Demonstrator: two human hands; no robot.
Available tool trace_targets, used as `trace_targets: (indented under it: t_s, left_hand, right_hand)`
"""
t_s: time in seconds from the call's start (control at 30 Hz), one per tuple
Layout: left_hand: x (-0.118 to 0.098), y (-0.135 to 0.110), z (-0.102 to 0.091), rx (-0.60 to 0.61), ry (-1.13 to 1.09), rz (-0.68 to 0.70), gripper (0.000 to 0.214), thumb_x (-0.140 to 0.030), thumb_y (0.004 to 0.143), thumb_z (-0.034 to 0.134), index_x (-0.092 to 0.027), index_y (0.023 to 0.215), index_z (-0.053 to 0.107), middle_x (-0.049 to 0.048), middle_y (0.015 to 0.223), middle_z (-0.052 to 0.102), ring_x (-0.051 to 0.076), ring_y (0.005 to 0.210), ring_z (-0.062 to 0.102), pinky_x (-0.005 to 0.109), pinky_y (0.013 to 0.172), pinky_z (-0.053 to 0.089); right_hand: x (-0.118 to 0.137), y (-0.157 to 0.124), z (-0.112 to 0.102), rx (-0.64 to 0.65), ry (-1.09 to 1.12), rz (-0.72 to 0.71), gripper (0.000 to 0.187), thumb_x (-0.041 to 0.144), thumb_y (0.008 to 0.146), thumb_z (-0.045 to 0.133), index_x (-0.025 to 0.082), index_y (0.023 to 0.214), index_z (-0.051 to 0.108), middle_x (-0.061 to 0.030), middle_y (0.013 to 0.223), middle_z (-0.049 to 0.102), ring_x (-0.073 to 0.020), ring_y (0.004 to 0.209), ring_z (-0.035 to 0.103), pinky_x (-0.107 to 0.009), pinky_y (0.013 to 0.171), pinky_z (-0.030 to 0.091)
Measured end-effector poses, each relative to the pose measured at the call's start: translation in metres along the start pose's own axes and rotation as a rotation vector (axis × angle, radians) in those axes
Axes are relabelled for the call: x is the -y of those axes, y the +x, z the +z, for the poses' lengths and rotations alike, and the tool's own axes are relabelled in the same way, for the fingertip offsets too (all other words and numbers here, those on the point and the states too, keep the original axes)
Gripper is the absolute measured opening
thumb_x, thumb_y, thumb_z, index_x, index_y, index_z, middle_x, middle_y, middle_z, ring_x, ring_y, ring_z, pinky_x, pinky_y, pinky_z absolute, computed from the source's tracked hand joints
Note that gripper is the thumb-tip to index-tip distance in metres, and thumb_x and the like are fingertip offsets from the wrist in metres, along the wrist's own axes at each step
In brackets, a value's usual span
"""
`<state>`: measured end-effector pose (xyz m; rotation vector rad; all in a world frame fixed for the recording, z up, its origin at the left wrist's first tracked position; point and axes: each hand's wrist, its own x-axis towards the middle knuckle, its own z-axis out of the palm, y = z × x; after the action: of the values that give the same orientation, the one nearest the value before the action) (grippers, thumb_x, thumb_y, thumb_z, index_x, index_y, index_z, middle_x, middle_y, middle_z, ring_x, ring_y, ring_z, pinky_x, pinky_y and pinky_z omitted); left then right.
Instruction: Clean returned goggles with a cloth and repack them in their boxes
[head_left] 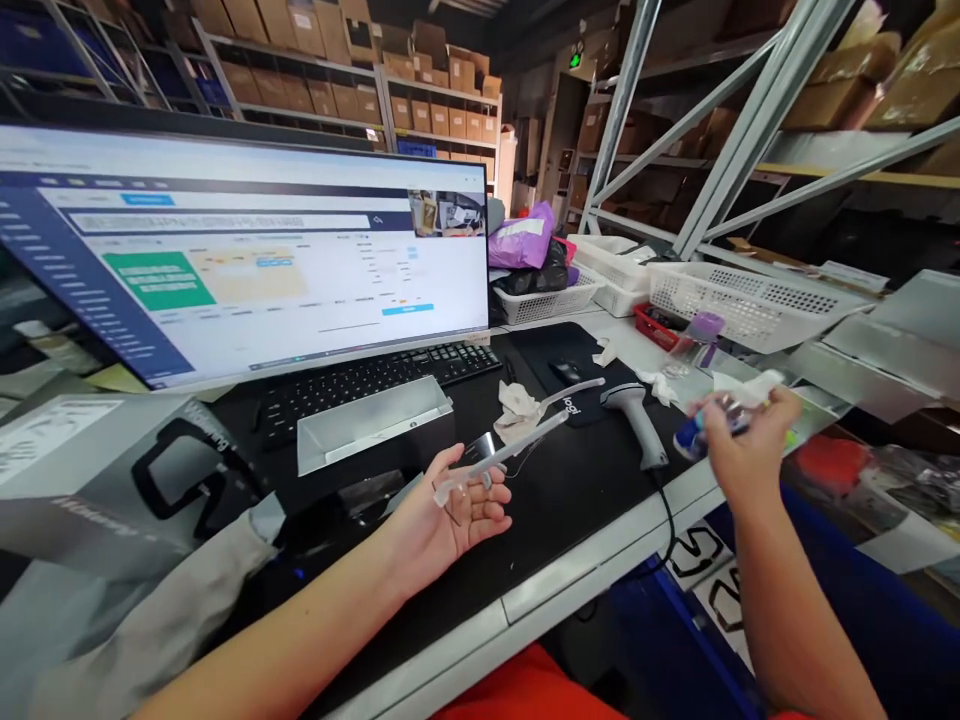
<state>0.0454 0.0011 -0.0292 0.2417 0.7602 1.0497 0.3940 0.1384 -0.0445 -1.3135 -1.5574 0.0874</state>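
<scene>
My left hand (457,510), palm up with fingers curled, holds a pair of clear-framed glasses (525,445); their pale temples point up and to the right. At the right, my right hand (750,450) is closed around a small blue and white bottle (697,430), smeared by motion, its label unreadable. A crumpled tissue (517,408) lies just beyond the glasses. Left of them is an open silver-grey box tray (375,425). Between my hands, a grey handheld barcode scanner (636,420) rests on the black desk (540,530).
A large monitor (300,260) stands behind a black keyboard (375,385). The mouse (566,372) lies on a black mouse pad. White baskets (757,300) line the back right, near a metal rack (645,120). A printed grey box (127,480) sits at the left.
</scene>
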Motion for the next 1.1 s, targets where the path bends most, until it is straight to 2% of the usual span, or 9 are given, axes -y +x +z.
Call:
trace_targets:
  t_s: [0.07,0.13,0.2,0.27,0.43,0.57,0.77,0.9,1.1]
  left_hand:
    - [0.0,0.001,-0.001,-0.002,0.013,-0.008,0.056,-0.048,0.1,0.036,-0.007,0.083,0.07,0.0099,0.071,0.069,0.014,0.056,0.066,0.028,0.066,0.062]
    - [0.002,0.003,-0.003,0.002,0.036,-0.018,0.056,-0.048,0.101,0.036,-0.007,0.083,0.07,0.0105,0.071,0.07,0.014,0.055,0.066,0.028,0.064,0.062]
    - [0.005,0.005,-0.006,0.004,0.057,-0.042,0.057,-0.047,0.101,0.035,-0.006,0.083,0.069,0.0114,0.071,0.07,0.015,0.055,0.066,0.029,0.064,0.062]
    - [0.008,0.007,-0.008,0.004,0.07,-0.067,0.057,-0.045,0.102,0.033,-0.005,0.083,0.069,0.0122,0.071,0.07,0.016,0.054,0.066,0.031,0.064,0.062]
    - [0.013,0.009,-0.01,-0.001,0.118,-0.08,0.055,-0.041,0.103,0.032,-0.005,0.083,0.069,0.0136,0.07,0.07,0.017,0.053,0.066,0.031,0.062,0.062]
    - [0.016,0.01,-0.007,0.005,0.136,-0.087,0.057,-0.041,0.103,0.031,-0.004,0.082,0.069,0.013,0.068,0.07,0.016,0.052,0.065,0.03,0.061,0.061]
    - [0.022,0.015,-0.005,0.041,0.178,-0.132,0.058,-0.042,0.103,0.031,-0.005,0.079,0.069,0.0124,0.066,0.069,0.016,0.051,0.065,0.03,0.06,0.061]
    - [0.023,0.017,-0.006,0.056,0.183,-0.144,0.059,-0.043,0.102,0.031,-0.005,0.078,0.069,0.0119,0.065,0.069,0.016,0.05,0.065,0.03,0.059,0.061]
    - [0.021,0.018,-0.009,0.099,0.186,-0.124,0.057,-0.044,0.102,0.032,-0.006,0.08,0.069,0.0118,0.067,0.07,0.016,0.053,0.066,0.029,0.06,0.06]
  right_hand:
    - [0.034,-0.051,0.0,0.129,0.14,-0.08,0.081,0.034,0.086,0.064,0.021,0.152,0.018,-0.0149,0.119,0.063,-0.0265,0.09,0.07,-0.043,0.082,0.056]
    - [0.065,-0.091,0.007,0.404,0.134,-0.179,0.072,0.028,0.086,0.065,0.028,0.151,0.034,-0.013,0.131,0.058,-0.0277,0.108,0.065,-0.043,0.094,0.053]
    - [0.089,-0.112,0.018,0.62,0.122,-0.246,0.07,0.021,0.085,0.062,0.031,0.15,0.038,-0.0097,0.128,0.06,-0.027,0.111,0.064,-0.042,0.098,0.052]
    - [0.105,-0.119,0.029,0.719,0.074,-0.276,0.071,0.015,0.084,0.058,0.031,0.15,0.039,-0.0082,0.121,0.062,-0.0267,0.108,0.065,-0.044,0.098,0.053]
    - [0.121,-0.116,0.038,0.683,-0.1,-0.292,0.059,0.013,0.081,0.052,0.022,0.14,0.048,-0.01,0.11,0.065,-0.0285,0.101,0.067,-0.045,0.093,0.055]
    - [0.124,-0.123,0.038,0.646,-0.184,-0.293,0.059,0.013,0.081,0.051,0.021,0.14,0.048,-0.0106,0.111,0.066,-0.0267,0.09,0.069,-0.041,0.081,0.058]
    - [0.131,-0.137,0.033,0.704,0.002,-0.235,0.062,0.013,0.077,0.054,0.023,0.138,0.045,-0.0082,0.115,0.066,-0.0234,0.096,0.067,-0.035,0.084,0.054]
    - [0.131,-0.143,0.029,0.709,0.203,-0.137,0.061,0.01,0.074,0.057,0.023,0.132,0.045,-0.0031,0.099,0.066,-0.0167,0.077,0.062,-0.03,0.074,0.051]
    - [0.126,-0.154,0.026,0.875,0.457,-0.112,0.073,0.003,0.07,0.057,0.031,0.136,0.041,0.0032,0.092,0.059,-0.0103,0.067,0.051,-0.023,0.063,0.043]
